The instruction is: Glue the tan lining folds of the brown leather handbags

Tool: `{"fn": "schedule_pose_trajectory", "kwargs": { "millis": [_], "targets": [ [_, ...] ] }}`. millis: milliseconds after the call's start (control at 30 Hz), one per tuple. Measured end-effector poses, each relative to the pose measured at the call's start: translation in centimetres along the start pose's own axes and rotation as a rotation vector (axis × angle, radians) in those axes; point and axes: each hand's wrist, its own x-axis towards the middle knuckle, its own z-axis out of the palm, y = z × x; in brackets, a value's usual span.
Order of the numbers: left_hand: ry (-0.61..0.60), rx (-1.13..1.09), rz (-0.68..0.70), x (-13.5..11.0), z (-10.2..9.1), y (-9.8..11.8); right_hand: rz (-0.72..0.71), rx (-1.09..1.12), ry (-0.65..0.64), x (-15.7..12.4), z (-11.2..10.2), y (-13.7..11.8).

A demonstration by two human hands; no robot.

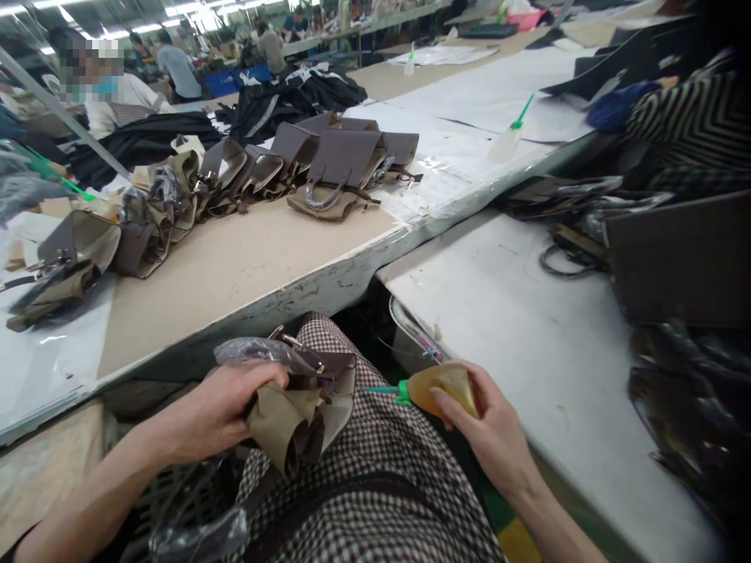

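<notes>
My left hand [226, 410] is closed on a small brown and olive handbag [287, 422], which rests over my checked lap. Clear plastic wraps the bag's handle, and its flap side faces right. In my right hand [486, 422] is a squeeze bottle [443, 389] of amber liquid, its thin green nozzle pointing left toward the bag. The nozzle tip is just right of the bag and looks apart from it. Fingers behind the bag and the bottle are partly hidden.
A row of similar handbags [346, 160] lies on the long table [246, 258] ahead. More bags [662, 258] are piled on the right-hand table [498, 313], beside a person in a striped sleeve [692, 117]. Another green-tipped bottle [505, 145] stands at the far table's edge.
</notes>
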Motion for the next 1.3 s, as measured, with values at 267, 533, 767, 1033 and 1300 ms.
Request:
{"fn": "schedule_pose_trajectory", "kwargs": {
  "millis": [267,533,767,1033,1300],
  "targets": [
    [-0.026,-0.100,-0.050,-2.2,3.3,-0.4,-0.148,-0.122,-0.073,2.4,3.2,-0.1],
    [-0.002,-0.117,-0.036,-2.4,3.8,-1.2,-0.186,-0.176,-0.143,3.7,4.2,-0.4],
    [-0.017,-0.101,-0.029,-1.9,3.9,-0.8,-0.099,-0.172,-0.232,3.0,3.6,-0.5],
    [-0.034,-0.111,-0.076,-3.3,5.2,-1.7,0.019,-0.156,-0.134,1.6,2.9,-0.2],
    [-0.058,-0.097,-0.093,-4.0,5.9,-1.3,0.007,-0.139,-0.222,0.6,3.6,-1.4]
  ]
}}
